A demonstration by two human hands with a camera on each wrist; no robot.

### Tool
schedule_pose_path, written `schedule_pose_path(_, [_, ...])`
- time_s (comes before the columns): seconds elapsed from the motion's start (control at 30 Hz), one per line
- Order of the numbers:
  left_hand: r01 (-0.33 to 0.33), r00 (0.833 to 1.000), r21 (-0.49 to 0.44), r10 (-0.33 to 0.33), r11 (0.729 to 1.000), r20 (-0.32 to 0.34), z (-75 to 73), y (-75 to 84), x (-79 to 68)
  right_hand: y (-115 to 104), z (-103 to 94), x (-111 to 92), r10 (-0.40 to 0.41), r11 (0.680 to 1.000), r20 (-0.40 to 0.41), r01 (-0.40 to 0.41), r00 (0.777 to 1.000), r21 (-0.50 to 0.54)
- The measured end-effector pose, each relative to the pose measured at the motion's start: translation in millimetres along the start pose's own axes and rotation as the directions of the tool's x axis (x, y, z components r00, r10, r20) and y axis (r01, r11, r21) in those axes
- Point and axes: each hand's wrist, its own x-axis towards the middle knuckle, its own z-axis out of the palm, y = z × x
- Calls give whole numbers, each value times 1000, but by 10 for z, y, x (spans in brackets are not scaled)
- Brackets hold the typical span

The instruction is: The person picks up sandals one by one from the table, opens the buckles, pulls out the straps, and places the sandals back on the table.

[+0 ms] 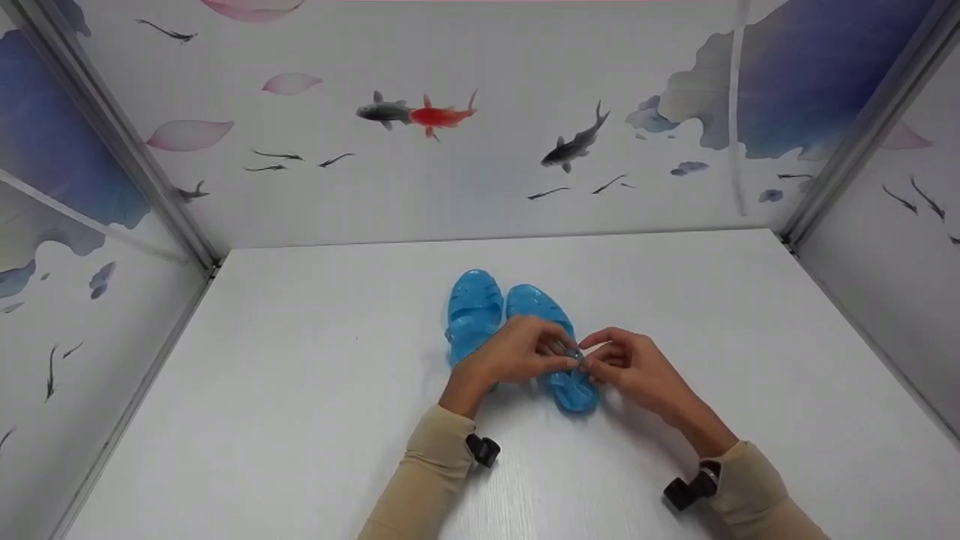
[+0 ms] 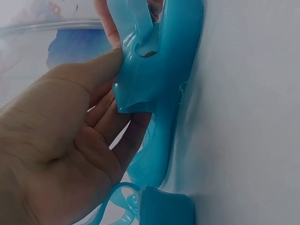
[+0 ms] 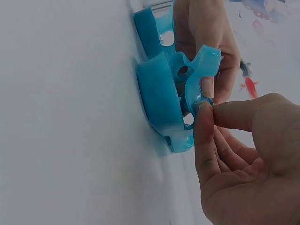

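Note:
Two blue translucent jelly sandals lie side by side on the white table, toes toward the far wall: the left sandal [image 1: 474, 300] and the right sandal [image 1: 532, 301]. Both hands meet over the ankle strap [image 3: 206, 61] of the right one. My left hand [image 1: 517, 349] reaches across from the left, thumb and fingers holding the strap by the sandal's side. From the other side my right hand [image 1: 637, 371] pinches the strap at its buckle area between thumb and forefinger. In the right wrist view those fingertips cover the small fastening.
The white table [image 1: 315, 420] spreads around the sandals. A back wall [image 1: 480, 195] printed with fish and petals rises behind it, with side panels on metal posts at left and right. Each wrist carries a small black camera.

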Motion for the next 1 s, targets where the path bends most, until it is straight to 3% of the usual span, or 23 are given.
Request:
schedule_pose_path(0.13, [-18,1000,-18,18,1000,10,14,-11,13,13,3,6,-20,1000,12,20,1000,-3])
schedule_pose_path(0.33, [-52,999,27,52,998,7,32,-12,24,-7,7,-3,-29,1000,21,29,999,-6])
schedule_pose_path(0.6, [-55,998,55,55,997,-6,26,3,20,-78,93,-30,-85,993,-28,82,996,-90])
schedule_pose_path(0.87, [-34,999,40,34,999,-18,30,-1,18,-18,90,-5,-59,998,-36,59,998,-11])
schedule_pose_path(1.0, [-43,999,46,44,998,-26,41,-1,31,-39,99,-14,-65,998,-50,63,997,-27])
